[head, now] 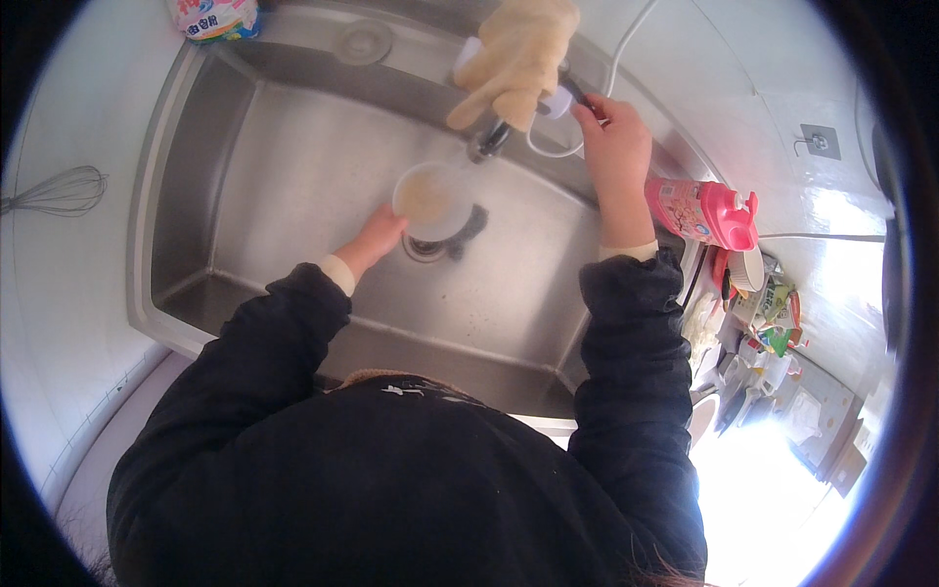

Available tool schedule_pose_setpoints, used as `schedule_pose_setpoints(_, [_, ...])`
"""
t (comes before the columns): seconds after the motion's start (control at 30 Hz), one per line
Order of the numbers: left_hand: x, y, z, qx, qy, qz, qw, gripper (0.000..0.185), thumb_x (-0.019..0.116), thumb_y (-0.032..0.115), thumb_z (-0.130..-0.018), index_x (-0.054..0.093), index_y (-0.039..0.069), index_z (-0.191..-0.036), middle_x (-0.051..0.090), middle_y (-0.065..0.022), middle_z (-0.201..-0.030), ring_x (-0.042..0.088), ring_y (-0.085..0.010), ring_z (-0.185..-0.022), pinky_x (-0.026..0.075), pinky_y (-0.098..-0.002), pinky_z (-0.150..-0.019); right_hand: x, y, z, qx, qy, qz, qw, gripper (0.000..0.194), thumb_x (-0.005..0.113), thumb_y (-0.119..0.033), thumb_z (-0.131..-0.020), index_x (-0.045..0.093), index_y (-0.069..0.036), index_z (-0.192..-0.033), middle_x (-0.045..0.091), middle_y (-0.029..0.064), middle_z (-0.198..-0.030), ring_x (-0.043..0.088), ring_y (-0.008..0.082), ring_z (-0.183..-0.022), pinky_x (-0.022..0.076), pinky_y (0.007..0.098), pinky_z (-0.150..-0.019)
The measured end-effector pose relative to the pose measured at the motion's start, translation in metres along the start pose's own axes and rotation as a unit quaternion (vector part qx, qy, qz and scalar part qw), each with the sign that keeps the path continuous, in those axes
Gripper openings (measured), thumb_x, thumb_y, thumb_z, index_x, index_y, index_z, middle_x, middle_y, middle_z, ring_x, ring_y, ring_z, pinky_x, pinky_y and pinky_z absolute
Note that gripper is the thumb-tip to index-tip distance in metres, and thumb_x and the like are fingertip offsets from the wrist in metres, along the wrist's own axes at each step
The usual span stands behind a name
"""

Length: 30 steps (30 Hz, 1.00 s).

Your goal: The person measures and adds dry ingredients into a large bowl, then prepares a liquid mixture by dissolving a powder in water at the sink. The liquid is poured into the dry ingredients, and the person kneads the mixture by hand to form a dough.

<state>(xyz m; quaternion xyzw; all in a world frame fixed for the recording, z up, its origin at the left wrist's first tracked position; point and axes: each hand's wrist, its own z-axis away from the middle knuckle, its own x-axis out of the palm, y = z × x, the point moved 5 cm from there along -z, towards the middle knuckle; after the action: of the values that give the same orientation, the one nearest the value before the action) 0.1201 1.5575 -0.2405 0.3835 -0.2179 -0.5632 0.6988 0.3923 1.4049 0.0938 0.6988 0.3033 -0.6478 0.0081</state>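
Observation:
Inside a stainless steel sink [293, 183], my left hand [379, 233] grips the edge of a round, pale translucent bowl [433, 202] with something yellowish in it. The bowl is below the faucet spout [488, 141] and partly covers the sink drain [424, 252]. My right hand [620, 143] pinches the dark faucet handle [579, 92] at the back right. A beige cloth or glove [521, 59] drapes over the faucet and hides much of it. A dark patch lies beside the drain.
A pink plastic bottle [704, 213] lies or leans by the sink's right rim. Cluttered packets and kitchen items [777, 315] are beyond it. A printed bag [216, 18] stands at the back left corner, a wire whisk [62, 192] hangs or lies at left, and a white cable [620, 51] runs behind the faucet.

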Motion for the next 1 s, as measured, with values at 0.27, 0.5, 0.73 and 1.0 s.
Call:
schedule_pose_setpoints(0.27, [0.002, -0.001, 0.001, 0.017, 0.002, 0.028, 0.999, 0.030, 0.053, 0.023, -0.082, 0.056, -0.005, -0.089, 0.062, -0.0163, -0.081, 0.060, -0.0283, -0.078, 0.046, -0.0376, -0.071, 0.002, 0.004, -0.005, -0.049, 0.058, 0.067, 0.995, 0.022, 0.063, -0.028, -0.085, 0.071, -0.014, -0.100, 0.065, 0.0082, -0.094, 0.064, 0.0324, -0.085, 0.0506, 0.0423, -0.074])
schedule_pose_setpoints(0.5, [-0.001, 0.011, 0.008, 0.009, -0.002, -0.011, 1.000, 0.028, 0.052, 0.019, -0.082, 0.058, -0.005, -0.095, 0.064, -0.0143, -0.084, 0.060, -0.0249, -0.079, 0.046, -0.0357, -0.071, 0.003, 0.008, -0.009, -0.070, 0.076, 0.059, 0.993, 0.020, 0.064, -0.026, -0.085, 0.071, -0.014, -0.099, 0.065, 0.0070, -0.094, 0.064, 0.0307, -0.084, 0.0508, 0.0410, -0.072])
schedule_pose_setpoints(0.73, [-0.011, 0.056, 0.035, -0.062, -0.034, -0.041, 0.997, 0.033, 0.048, 0.022, -0.084, 0.060, -0.007, -0.094, 0.064, -0.0144, -0.084, 0.060, -0.0246, -0.077, 0.046, -0.0363, -0.069, 0.004, 0.010, -0.009, -0.077, 0.076, 0.038, 0.993, 0.020, 0.065, -0.025, -0.084, 0.071, -0.012, -0.099, 0.065, 0.0081, -0.093, 0.063, 0.0303, -0.083, 0.0507, 0.0400, -0.072])
schedule_pose_setpoints(1.0, [-0.019, 0.112, 0.067, -0.065, -0.037, -0.020, 0.997, 0.035, 0.047, 0.025, -0.085, 0.058, -0.007, -0.095, 0.061, -0.0146, -0.083, 0.057, -0.0230, -0.075, 0.043, -0.0367, -0.065, 0.001, 0.012, -0.009, -0.027, 0.021, 0.040, 0.999, 0.027, 0.060, -0.030, -0.088, 0.070, -0.009, -0.102, 0.065, 0.0119, -0.094, 0.063, 0.0315, -0.087, 0.0493, 0.0410, -0.076])
